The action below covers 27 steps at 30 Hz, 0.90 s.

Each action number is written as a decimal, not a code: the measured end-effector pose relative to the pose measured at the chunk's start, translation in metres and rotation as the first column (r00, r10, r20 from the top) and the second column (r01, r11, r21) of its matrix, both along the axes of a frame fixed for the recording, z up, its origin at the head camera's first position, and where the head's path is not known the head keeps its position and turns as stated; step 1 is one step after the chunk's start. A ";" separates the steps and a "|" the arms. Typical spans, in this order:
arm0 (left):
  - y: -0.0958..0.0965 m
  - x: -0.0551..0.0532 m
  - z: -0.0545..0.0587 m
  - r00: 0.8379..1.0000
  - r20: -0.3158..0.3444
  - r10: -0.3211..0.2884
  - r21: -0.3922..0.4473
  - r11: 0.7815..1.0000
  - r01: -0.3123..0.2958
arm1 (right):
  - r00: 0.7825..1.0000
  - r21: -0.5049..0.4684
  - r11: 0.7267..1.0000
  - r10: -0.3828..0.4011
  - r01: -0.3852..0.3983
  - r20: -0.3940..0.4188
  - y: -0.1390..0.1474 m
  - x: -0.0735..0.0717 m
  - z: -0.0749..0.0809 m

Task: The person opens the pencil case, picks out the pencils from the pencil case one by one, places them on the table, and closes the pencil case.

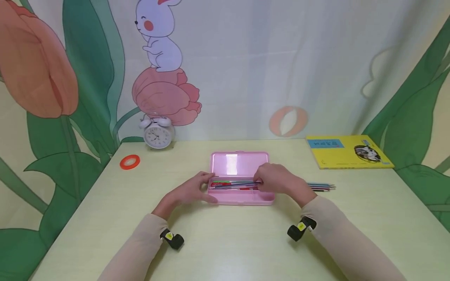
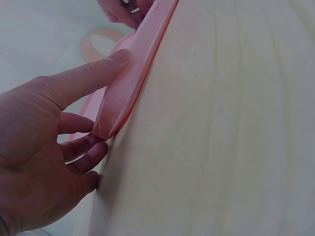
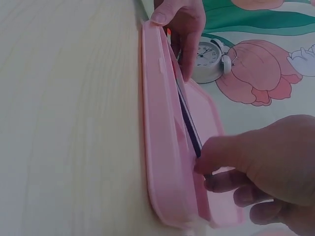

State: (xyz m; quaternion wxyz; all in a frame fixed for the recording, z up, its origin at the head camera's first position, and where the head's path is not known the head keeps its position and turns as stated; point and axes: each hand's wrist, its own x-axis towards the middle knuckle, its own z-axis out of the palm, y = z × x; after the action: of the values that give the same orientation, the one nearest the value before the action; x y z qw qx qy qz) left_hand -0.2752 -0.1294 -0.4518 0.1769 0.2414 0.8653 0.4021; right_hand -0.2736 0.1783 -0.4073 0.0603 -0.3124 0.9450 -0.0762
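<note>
A pink pencil case [image 1: 242,201] lies on the table with its lid [image 1: 219,164] raised at the back. My left hand [image 1: 192,189] holds its left end, the thumb against the front wall and the other fingers around the end and back. My right hand [image 1: 275,178] is over the right part of the case. Between its thumb and forefinger it pinches a dark pencil [image 3: 189,123], which slants down into the case. Red and green pens [image 1: 221,184] lie inside, partly behind that pencil.
More pencils [image 1: 325,187] lie to the right of the case, partly hidden by my right wrist. A yellow book [image 1: 342,154] is at the back right. At the back left stand a white alarm clock [image 1: 159,134] and a red-orange ring [image 1: 129,167]. A printed curtain [image 1: 239,78] hangs behind.
</note>
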 end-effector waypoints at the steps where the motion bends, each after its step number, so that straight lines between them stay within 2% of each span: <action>1: 0.000 0.000 0.000 1.000 -0.006 -0.001 -0.002 1.000 0.001 | 1.000 0.004 1.000 0.006 -0.006 -0.012 -0.002 0.000 0.001; 6: 0.000 -0.002 -0.002 1.000 -0.028 -0.007 -0.007 1.000 0.006 | 0.997 0.029 0.999 0.014 -0.012 -0.074 -0.014 -0.002 0.005; 13: -0.001 -0.001 -0.001 1.000 -0.014 -0.003 -0.003 1.000 0.003 | 0.998 0.077 0.997 0.021 -0.016 -0.055 -0.037 -0.006 0.008; 23: -0.001 -0.001 -0.002 1.000 -0.025 -0.010 0.005 1.000 0.010 | 0.996 0.173 0.984 0.051 -0.037 -0.079 -0.068 -0.006 0.008; 27: 0.000 0.000 -0.001 1.000 -0.025 -0.011 0.003 1.000 0.011 | 0.997 0.150 0.988 0.055 -0.047 -0.050 -0.074 -0.005 0.008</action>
State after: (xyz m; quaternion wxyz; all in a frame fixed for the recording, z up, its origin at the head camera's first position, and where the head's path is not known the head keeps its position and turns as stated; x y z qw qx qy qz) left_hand -0.2756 -0.1296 -0.4526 0.1677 0.2515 0.8655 0.3994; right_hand -0.2783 0.1044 -0.3994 0.0597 -0.3329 0.9411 0.0045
